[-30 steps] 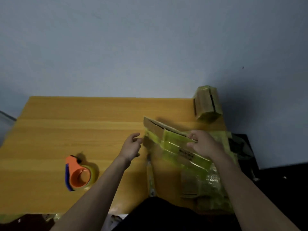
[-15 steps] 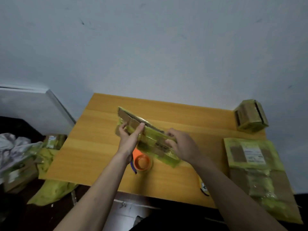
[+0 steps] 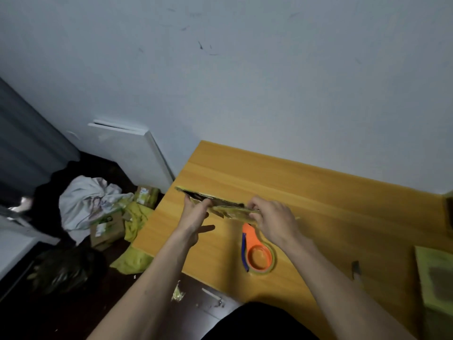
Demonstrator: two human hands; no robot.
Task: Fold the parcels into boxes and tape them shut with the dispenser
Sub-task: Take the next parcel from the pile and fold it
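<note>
Wall (image 3: 269,69): pale, matte and scuffed with a few dark marks, rising straight behind the far edge of the table.
Table (image 3: 318,192): smooth yellow-orange wood with long grain lines; its left corner and near edge show, the floor dropping away dark below them. Bare wood lies open beyond my hands toward the wall.
Floor pile (image 3: 98,207): crumpled white cloth, small cardboard boxes and yellow plastic wrap heaped left of the table, well apart from my work.
Parcel (image 3: 220,204): a flattened cardboard parcel, glossy with yellow-green tape, seen nearly edge-on as a long thin strip; I hold it above the table's left part, not resting on the wood.
Second parcel (image 3: 436,276): flat, yellow-green, lying at the right edge of the table, cut off by the frame.
Left hand (image 3: 193,214): arm reaching forward from low left, thumb on top of the parcel's left end and fingers curled beneath, pinching it.
Right hand (image 3: 274,219): back of the hand up, fingers bent over the parcel's right end and gripping it; the fingertips are hidden behind the cardboard.
Tape dispenser (image 3: 257,253): orange plastic ring with a blue edge and a roll of clear tape, lying flat on the wood just below my right hand, apart from it.
Small tool (image 3: 356,269): a slim dark item on the table near my right forearm; too blurred to tell.
</note>
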